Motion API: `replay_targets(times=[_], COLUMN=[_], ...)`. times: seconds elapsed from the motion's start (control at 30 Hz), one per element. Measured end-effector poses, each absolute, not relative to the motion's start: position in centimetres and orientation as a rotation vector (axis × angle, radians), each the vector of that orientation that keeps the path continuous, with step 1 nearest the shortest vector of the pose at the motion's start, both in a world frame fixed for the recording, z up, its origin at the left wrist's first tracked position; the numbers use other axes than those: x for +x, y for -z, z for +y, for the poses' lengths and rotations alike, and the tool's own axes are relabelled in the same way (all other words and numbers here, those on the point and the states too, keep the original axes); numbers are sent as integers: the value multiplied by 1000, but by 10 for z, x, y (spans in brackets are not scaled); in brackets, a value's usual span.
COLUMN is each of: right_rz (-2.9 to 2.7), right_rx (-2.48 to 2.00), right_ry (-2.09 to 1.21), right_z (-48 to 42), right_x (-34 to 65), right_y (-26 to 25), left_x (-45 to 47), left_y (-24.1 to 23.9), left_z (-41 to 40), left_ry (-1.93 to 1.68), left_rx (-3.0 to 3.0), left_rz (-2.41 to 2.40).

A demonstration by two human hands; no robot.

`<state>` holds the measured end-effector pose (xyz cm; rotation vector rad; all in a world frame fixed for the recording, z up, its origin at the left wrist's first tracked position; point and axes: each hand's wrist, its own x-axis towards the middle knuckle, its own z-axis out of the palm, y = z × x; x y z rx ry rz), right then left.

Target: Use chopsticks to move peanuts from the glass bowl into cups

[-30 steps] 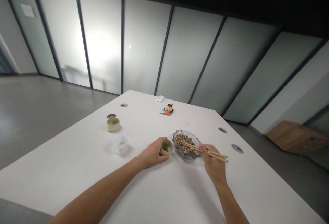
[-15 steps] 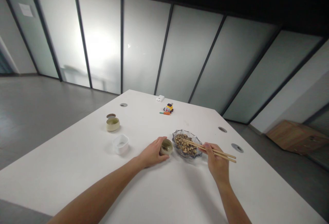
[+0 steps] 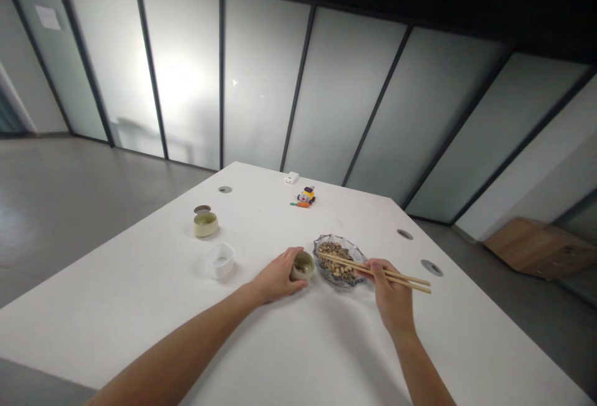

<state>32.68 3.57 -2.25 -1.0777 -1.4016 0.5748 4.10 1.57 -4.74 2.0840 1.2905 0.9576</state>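
My left hand (image 3: 281,278) is wrapped around the left side of a small beige cup (image 3: 304,265) tilted toward me, with some dark bits inside. Just right of the cup sits a clear scalloped glass bowl (image 3: 357,283) holding a heap of seeds or nuts in brown and tan (image 3: 340,266). In my right hand (image 3: 393,294) is a pair of wooden chopsticks (image 3: 405,280). Their tips reach over the left part of the bowl, near its rim on the cup's side. Whether anything is pinched between the tips is too small to tell.
On the white table (image 3: 153,306) stand a white square dish (image 3: 219,261) and a pale green bowl (image 3: 206,225) to the left. Farther back lie a toy car (image 3: 306,194), an orange carrot-like item (image 3: 301,204) and a white box (image 3: 291,178).
The chopstick tips have shifted left across the bowl toward the cup, and my right hand has moved slightly left with them. My left hand keeps its hold on the cup.
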Motion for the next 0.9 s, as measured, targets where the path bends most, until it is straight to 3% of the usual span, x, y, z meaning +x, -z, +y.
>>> replay_targets(times=[0.2, 0.9], right_rz=[-1683, -1745], right_rx=[-1140, -1093], right_ry=[-140, -80], right_z=[35, 34], right_x=[333, 328], right_y=[18, 19], left_x=[41, 41], left_y=[50, 50], left_z=[16, 18], left_ry=[-957, -960], left_rx=[2073, 2086], left_rz=[1293, 1282])
